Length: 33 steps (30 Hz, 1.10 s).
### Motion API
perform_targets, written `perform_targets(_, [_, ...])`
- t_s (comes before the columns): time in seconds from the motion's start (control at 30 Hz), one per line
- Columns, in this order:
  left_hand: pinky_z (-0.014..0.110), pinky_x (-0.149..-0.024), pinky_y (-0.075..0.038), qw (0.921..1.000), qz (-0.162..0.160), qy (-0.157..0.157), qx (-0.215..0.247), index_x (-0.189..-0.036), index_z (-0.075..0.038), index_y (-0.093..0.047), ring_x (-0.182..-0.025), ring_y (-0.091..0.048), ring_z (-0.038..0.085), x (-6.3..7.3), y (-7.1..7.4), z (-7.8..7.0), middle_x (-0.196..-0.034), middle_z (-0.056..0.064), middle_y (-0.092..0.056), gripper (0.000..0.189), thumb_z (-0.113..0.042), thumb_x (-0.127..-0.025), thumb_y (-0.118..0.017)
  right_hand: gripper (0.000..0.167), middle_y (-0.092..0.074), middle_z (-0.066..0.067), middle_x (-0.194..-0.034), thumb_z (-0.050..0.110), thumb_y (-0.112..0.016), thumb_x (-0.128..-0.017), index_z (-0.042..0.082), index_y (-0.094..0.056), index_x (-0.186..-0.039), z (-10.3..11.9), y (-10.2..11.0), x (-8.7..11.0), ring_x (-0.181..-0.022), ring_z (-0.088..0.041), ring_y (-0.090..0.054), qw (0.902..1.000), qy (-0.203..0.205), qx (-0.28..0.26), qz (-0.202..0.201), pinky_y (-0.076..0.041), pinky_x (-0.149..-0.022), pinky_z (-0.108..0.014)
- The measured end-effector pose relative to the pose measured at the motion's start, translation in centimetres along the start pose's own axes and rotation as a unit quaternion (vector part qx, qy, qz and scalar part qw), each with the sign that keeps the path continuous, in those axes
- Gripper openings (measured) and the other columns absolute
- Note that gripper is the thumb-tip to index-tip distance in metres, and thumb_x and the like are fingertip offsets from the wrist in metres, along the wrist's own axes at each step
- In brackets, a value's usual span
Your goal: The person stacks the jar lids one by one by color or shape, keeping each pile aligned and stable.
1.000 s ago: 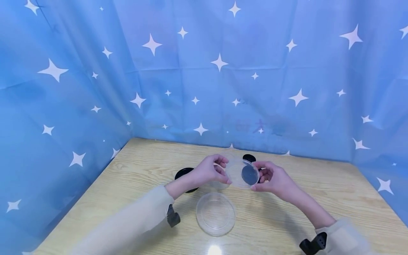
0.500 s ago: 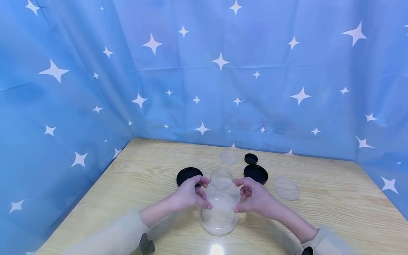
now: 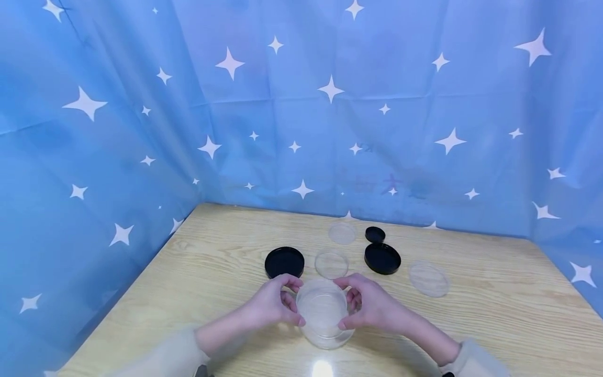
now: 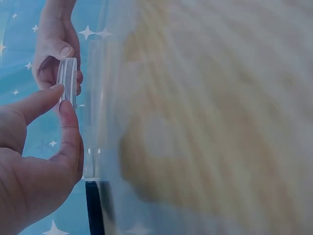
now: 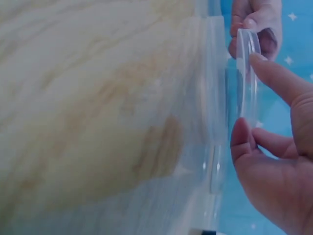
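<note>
A clear, shallow round plastic dish (image 3: 322, 306) is held level between my two hands. My left hand (image 3: 273, 306) pinches its left rim between thumb and fingers, and my right hand (image 3: 374, 308) grips the right rim the same way. Below it on the table lies a wider clear round dish (image 3: 325, 343), mostly covered by the held one in the head view. Both wrist views show the held dish (image 4: 67, 81) edge-on, raised apart from the larger dish (image 5: 212, 83).
Past my hands lie a black round dish (image 3: 285, 262) at left, another black dish (image 3: 382, 258) at right and a smaller black one (image 3: 375, 234) behind it. Several clear round pieces lie among them, including a clear dish (image 3: 332, 263) and a flat clear disc (image 3: 429, 278). A blue star-patterned curtain (image 3: 301, 131) borders the table.
Both hands have brought the clear dish from the back right toward the front, and it now overlaps the wider dish. Its tilt has levelled out.
</note>
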State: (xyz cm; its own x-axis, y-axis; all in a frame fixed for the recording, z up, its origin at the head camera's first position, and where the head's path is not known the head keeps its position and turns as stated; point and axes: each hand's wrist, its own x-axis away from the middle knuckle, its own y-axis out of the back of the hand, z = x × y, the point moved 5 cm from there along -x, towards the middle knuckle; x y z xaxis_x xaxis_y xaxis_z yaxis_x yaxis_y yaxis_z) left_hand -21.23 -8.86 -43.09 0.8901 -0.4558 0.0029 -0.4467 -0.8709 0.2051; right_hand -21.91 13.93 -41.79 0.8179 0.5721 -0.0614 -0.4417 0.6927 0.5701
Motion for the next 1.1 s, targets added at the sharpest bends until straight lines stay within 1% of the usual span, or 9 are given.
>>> perform_targets(0.13, [0.021, -0.062, -0.052, 1.0000, 0.003, 0.004, -0.006, -0.129, 0.011, -0.050, -0.078, -0.064, 0.018, 0.24, -0.35, 0.22, -0.114, 0.016, -0.056, 0.072, 0.015, -0.065, -0.083, 0.078, -0.056, -0.011, -0.114, 0.014, -0.093, -0.070, -0.006, -0.057, -0.136, 0.16, -0.28, 0.27, -0.084, -0.013, -0.057, 0.9998, 0.016, 0.007, 0.003, -0.053, -0.070, -0.027])
perform_targets(0.27, [0.020, -0.061, -0.051, 0.9996, 0.002, 0.002, -0.030, -0.128, 0.010, -0.051, -0.078, -0.064, 0.019, 0.30, -0.50, 0.03, -0.114, 0.015, -0.056, 0.072, 0.015, -0.064, -0.083, 0.078, -0.055, -0.009, -0.112, 0.013, -0.094, -0.069, -0.006, -0.057, -0.135, 0.31, -0.40, 0.42, -0.083, -0.011, -0.056, 0.9997, 0.022, 0.013, 0.005, -0.053, -0.069, -0.027])
perform_targets(0.4, [0.020, -0.060, -0.051, 0.9982, 0.004, -0.002, -0.060, -0.128, 0.009, -0.052, -0.079, -0.063, 0.019, 0.25, -0.60, -0.21, -0.114, 0.014, -0.055, 0.072, 0.014, -0.064, -0.085, 0.078, -0.055, -0.007, -0.111, 0.013, -0.094, -0.067, -0.005, -0.058, -0.134, 0.37, -0.46, 0.47, -0.083, -0.010, -0.055, 0.9994, 0.021, 0.026, 0.005, -0.053, -0.069, -0.026])
perform_targets(0.47, [0.020, -0.060, -0.050, 0.9977, 0.005, -0.003, -0.068, -0.128, 0.008, -0.053, -0.079, -0.063, 0.018, 0.21, -0.66, -0.30, -0.114, 0.013, -0.054, 0.072, 0.014, -0.064, -0.085, 0.078, -0.054, -0.006, -0.110, 0.013, -0.095, -0.066, -0.005, -0.058, -0.133, 0.41, -0.45, 0.52, -0.083, -0.010, -0.054, 0.9992, 0.020, 0.033, 0.003, -0.052, -0.069, -0.026])
perform_targets(0.67, [0.019, -0.059, -0.050, 0.9975, 0.010, -0.003, -0.070, -0.127, 0.009, -0.053, -0.077, -0.063, 0.018, 0.11, -0.80, -0.38, -0.113, 0.013, -0.054, 0.072, 0.015, -0.063, -0.085, 0.078, -0.054, -0.004, -0.108, 0.014, -0.095, -0.065, -0.004, -0.059, -0.132, 0.53, -0.40, 0.69, -0.082, -0.008, -0.053, 0.9987, 0.016, 0.048, 0.001, -0.050, -0.069, -0.025])
perform_targets(0.87, [0.019, -0.059, -0.051, 0.9972, 0.014, -0.003, -0.073, -0.126, 0.008, -0.054, -0.078, -0.063, 0.017, 0.08, -0.98, -0.16, -0.114, 0.012, -0.052, 0.071, 0.016, -0.063, -0.086, 0.079, -0.054, -0.003, -0.107, 0.017, -0.096, -0.065, -0.006, -0.060, -0.131, 0.35, -0.54, 0.74, -0.079, -0.007, -0.052, 0.9976, 0.029, 0.062, -0.002, -0.048, -0.067, -0.024])
perform_targets(1.1, [0.019, -0.060, -0.051, 0.9974, 0.016, -0.002, -0.071, -0.127, 0.008, -0.053, -0.078, -0.063, 0.017, 0.07, -0.99, -0.01, -0.115, 0.012, -0.052, 0.072, 0.015, -0.063, -0.086, 0.083, -0.053, -0.002, -0.103, 0.018, -0.097, -0.063, -0.006, -0.060, -0.134, 0.24, -0.68, 0.70, -0.077, -0.006, -0.050, 0.9973, 0.024, 0.070, 0.000, -0.047, -0.066, -0.024])
